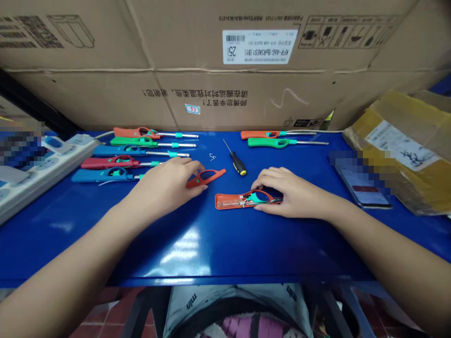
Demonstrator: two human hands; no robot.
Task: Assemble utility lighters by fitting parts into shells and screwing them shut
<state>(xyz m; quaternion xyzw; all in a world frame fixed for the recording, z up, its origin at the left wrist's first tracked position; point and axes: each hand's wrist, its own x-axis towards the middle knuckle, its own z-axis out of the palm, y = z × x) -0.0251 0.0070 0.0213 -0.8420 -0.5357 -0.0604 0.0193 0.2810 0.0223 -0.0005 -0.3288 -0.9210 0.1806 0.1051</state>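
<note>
Orange lighter (234, 200), opened to show a teal piece and slender inner parts, lies flat on the blue worktop (169, 253), in front of the right hand (291, 192); a big carton (197, 42) stands behind, its print upside down; its white label (260, 47) reads "KFR-46G/BpR3AES1 (B1)" and "25", beside a barcode; lower down run the lines "请在搬运时对我温柔些,谢谢您!" and "师傅您辛苦了!"; a small sticker (192, 109) carries red figures too small to be sure of; pale cloth (190, 307) below the worktop's edge bears letters like "min".

The left hand (172, 180) grips a loose orange cover (213, 176) between thumb and fingers, palm downward, the cover's tip pointing right; the right hand grips the lighter at its right end, fingers arched over the far side, thumb along the near side; both forearms slant inward from the lower corners.

A screwdriver (238, 163) lies between and beyond the hands; five lighters (109, 163) lie in a column at left, two more lighters (268, 142) at far right of centre; a phone (362, 185) rests near a taped box (423, 188).
</note>
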